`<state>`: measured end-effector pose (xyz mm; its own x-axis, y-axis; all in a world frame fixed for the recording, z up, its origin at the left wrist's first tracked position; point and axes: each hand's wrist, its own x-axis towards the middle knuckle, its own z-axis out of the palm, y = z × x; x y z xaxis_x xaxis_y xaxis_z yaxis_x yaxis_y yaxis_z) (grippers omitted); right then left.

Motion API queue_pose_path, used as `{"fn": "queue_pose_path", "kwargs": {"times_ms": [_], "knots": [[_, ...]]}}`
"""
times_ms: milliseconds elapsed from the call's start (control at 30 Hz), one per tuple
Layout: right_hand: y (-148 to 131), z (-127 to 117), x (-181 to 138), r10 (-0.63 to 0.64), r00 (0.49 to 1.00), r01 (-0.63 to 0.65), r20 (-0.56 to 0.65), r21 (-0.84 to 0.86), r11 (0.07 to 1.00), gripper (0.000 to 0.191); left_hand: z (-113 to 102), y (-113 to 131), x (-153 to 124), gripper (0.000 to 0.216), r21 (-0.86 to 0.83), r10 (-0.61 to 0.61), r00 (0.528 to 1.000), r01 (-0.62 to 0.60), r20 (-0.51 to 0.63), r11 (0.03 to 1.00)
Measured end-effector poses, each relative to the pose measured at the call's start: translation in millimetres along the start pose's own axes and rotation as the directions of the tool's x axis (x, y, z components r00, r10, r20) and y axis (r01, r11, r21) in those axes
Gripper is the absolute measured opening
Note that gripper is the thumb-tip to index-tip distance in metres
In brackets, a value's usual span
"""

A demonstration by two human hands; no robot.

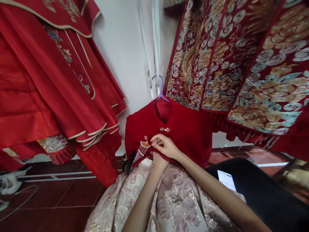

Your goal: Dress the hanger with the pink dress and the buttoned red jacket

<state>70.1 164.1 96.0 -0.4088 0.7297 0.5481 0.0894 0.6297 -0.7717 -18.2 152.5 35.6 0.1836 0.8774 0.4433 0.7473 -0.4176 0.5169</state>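
Note:
A dark red velvet top hangs in front of me on a purple hanger. My right hand is closed at its chest, thumb and fingertips pinching a small beaded ornament. Just left of those fingertips is a fan-shaped brooch with strings of beads hanging down. A jewelled clasp sits below the collar. My left hand reaches up under the top's lower edge; its fingers are hidden by the cloth and the right hand.
Red robes with pale piping hang at the left. Heavily embroidered panels hang at the right. A pale brocade cloth covers my lap. On a black surface at the right, a lit phone lies.

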Motion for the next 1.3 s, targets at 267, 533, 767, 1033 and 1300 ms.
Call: {"fn": "queue_pose_path", "kwargs": {"times_ms": [267,533,767,1033,1300], "knots": [[47,-3,3,0.048,0.987,-0.03,-0.155,0.112,0.993,0.027,-5,-3,-19,0.019,-0.009,-0.002,0.841,-0.004,-0.542,1.0],[46,6,1,0.115,0.98,-0.087,-0.162,0.166,0.982,0.027,-16,-15,-10,0.042,-0.294,-0.222,0.652,-0.001,-0.725,0.956],[32,12,0,0.07,0.985,-0.048,-0.16,0.133,0.99,0.02,-18,-16,-14,0.034,-0.404,-0.276,0.682,-0.032,-0.677,0.914],[17,19,2,-0.074,0.964,0.076,-0.257,-0.003,0.997,0.016,-24,-12,-13,0.031,-0.436,-0.309,0.634,-0.05,-0.709,0.898],[16,19,1,-0.154,0.953,0.134,-0.26,-0.09,0.987,0.015,-26,-10,-12,0.032,-0.495,-0.361,0.626,-0.046,-0.691,0.868]]}}
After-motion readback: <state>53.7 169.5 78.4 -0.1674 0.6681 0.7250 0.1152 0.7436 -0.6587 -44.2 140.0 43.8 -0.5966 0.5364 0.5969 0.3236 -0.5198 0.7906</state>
